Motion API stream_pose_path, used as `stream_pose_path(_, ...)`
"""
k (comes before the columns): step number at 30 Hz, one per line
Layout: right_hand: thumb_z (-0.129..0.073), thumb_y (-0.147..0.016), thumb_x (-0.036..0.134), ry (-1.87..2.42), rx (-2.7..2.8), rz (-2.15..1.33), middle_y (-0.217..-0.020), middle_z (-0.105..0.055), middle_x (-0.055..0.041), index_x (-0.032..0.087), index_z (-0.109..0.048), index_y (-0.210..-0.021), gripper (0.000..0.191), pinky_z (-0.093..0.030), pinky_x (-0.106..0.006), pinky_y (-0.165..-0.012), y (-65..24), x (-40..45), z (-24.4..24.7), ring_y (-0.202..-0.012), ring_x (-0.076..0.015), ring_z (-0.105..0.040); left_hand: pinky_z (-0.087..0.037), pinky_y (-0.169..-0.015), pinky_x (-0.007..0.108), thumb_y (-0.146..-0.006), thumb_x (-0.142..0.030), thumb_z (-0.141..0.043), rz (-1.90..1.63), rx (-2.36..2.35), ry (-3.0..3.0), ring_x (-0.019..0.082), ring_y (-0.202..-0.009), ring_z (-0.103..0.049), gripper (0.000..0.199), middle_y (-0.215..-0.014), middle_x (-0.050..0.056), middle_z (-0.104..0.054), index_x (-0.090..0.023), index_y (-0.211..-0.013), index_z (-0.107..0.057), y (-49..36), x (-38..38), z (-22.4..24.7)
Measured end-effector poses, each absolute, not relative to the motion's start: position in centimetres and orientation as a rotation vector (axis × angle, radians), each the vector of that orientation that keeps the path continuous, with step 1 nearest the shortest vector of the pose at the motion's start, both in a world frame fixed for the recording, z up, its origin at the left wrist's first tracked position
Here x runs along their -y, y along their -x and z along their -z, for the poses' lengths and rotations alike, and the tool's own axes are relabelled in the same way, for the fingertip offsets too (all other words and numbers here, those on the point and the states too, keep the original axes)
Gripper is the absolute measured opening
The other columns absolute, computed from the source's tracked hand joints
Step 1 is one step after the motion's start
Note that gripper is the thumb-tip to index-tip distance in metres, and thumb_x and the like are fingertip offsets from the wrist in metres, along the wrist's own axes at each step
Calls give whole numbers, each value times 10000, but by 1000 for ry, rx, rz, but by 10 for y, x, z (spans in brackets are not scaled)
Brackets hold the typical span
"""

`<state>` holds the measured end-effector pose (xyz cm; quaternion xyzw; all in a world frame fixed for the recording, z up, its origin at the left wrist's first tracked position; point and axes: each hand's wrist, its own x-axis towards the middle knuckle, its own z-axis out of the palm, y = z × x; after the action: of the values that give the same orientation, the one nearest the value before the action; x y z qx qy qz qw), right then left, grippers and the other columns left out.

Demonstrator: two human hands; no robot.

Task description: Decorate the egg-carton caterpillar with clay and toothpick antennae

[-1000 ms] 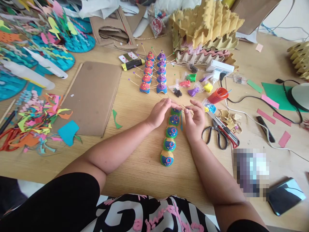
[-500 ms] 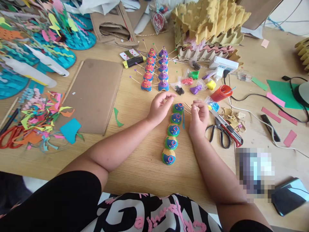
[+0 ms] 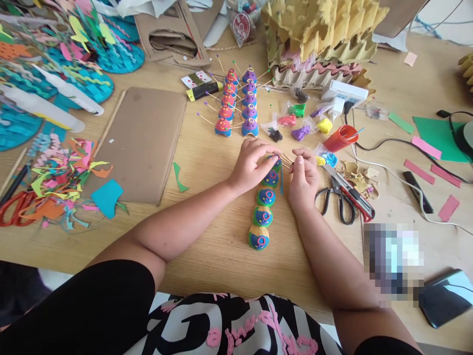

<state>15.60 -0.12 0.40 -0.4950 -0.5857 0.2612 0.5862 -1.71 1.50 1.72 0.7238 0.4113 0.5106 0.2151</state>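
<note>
A row of painted egg-carton cups (image 3: pixel 263 216), like a caterpillar in blue and green with pink rings, lies on the table between my forearms. At its far end my left hand (image 3: pixel 254 162) is closed, thumb and fingers around the last cup and partly covering it. My right hand (image 3: pixel 303 177) is just right of the row, fingers curled in a pinch; what they hold, if anything, is hidden. Thin wooden sticks (image 3: pixel 286 160) show at its fingertips, and I cannot tell whether they are held or lying there. A narrow blue strip (image 3: pixel 281 181) lies beside the row.
Red (image 3: pixel 223 127) and purple (image 3: pixel 250 127) egg-carton caterpillars with pins stand beyond. To the right are a red cup (image 3: pixel 338 139), scissors (image 3: pixel 342 202) and a box cutter (image 3: pixel 351 195). Cardboard (image 3: pixel 140 143) and paper scraps (image 3: pixel 70 177) lie left; egg trays (image 3: pixel 321 39) are stacked behind.
My left hand has moved right and slightly down onto the far cup, with its fingers stretched over it. My right hand has stayed nearly in place. The view has shifted slightly.
</note>
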Motion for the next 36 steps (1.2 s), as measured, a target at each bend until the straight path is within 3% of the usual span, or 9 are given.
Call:
stream_pose_path(3, -500, -1043, 542, 1116, 1418, -602, -998, -663, -53, 207, -558, -613, 548, -479, -474, -1118, -155, 3, -6, -1189, -208, -629, -435, -1112, 421, -992, -493, -640, -1360, -1124, -2062, 241, -1131, -616, 300, -1068, 60, -744, -252, -1081, -795, 17, -14, -18)
stream_pose_path(6, -499, -1037, 564, 1099, 1476, -587, -1081, -664, -61, 202, -560, -620, 555, -485, -487, -1109, -154, 4, -7, -1155, -207, -632, -417, -1146, 444, -940, -548, -698, -1294, -1083, -2100, 254, -1160, -597, 342, -1103, 62, -733, -281, -1121, -811, 17, -15, -16)
stream_pose_path(12, -468, -1038, 600, 1082, 1546, -601, -1157, -661, -63, 205, -651, -678, 565, -504, -453, -1085, -154, 3, -4, -1175, -196, -618, -412, -1169, 458, -918, -462, -756, -1343, -1017, -2140, 238, -1165, -598, 201, -1081, 38, -743, -331, -1049, -836, 15, -18, -10)
stream_pose_path(16, -388, -1081, 539, 1057, 1536, -566, -1212, -652, -69, 202, -697, -750, 564, -483, -450, -1123, -155, 5, -7, -1225, -198, -616, -465, -1092, 422, -969, -480, -691, -1446, -1029, -2067, 211, -1092, -630, 231, -1016, 35, -745, -291, -991, -821, 15, -18, -11)
stream_pose_path(19, -371, -1088, 499, 1172, 1432, -399, -1191, -642, -80, 219, -727, -878, 499, -444, -493, -1174, -158, 3, -8, -1238, -218, -611, -484, -1070, 400, -1011, -513, -616, -1518, -1111, -1889, 198, -1061, -654, 304, -996, 40, -750, -254, -976, -771, 16, -20, -9)
stream_pose_path(23, -527, -1012, 355, 1387, 1402, -238, -1241, -608, -95, 244, -741, -1066, 247, -401, -553, -1205, -166, -6, 1, -1288, -258, -578, -506, -1061, 377, -1016, -610, -544, -1587, -1161, -1513, 198, -1088, -663, 391, -1042, 59, -730, -248, -1003, -692, 18, -26, 1)
stream_pose_path(25, -552, -953, 256, 1466, 1473, -207, -1299, -597, -108, 250, -747, -1144, 273, -393, -571, -1200, -169, -11, 8, -1313, -276, -558, -524, -1041, 366, -1007, -647, -531, -1594, -1111, -1405, 195, -1069, -670, 423, -1036, 60, -710, -246, -974, -664, 18, -29, 5)
stream_pose_path(29, -553, -906, 205, 1572, 1657, -122, -1357, -604, -118, 257, -771, -1140, 324, -381, -585, -1192, -171, -12, 9, -1329, -307, -528, -526, -1024, 352, -992, -661, -550, -1602, -1047, -1340, 181, -1012, -674, 441, -983, 49, -679, -238, -910, -642, 17, -30, 6)
stream_pose_path(36, -563, -928, 309, 1960, 1751, -145, -1381, -594, -123, 279, -757, -1113, 270, -445, -585, -1057, -168, -3, -13, -1326, -364, -481, -509, -1003, 367, -985, -674, -554, -1571, -1075, -1423, 199, -1011, -639, 464, -925, 49, -680, -234, -878, -655, 18, -29, 1)
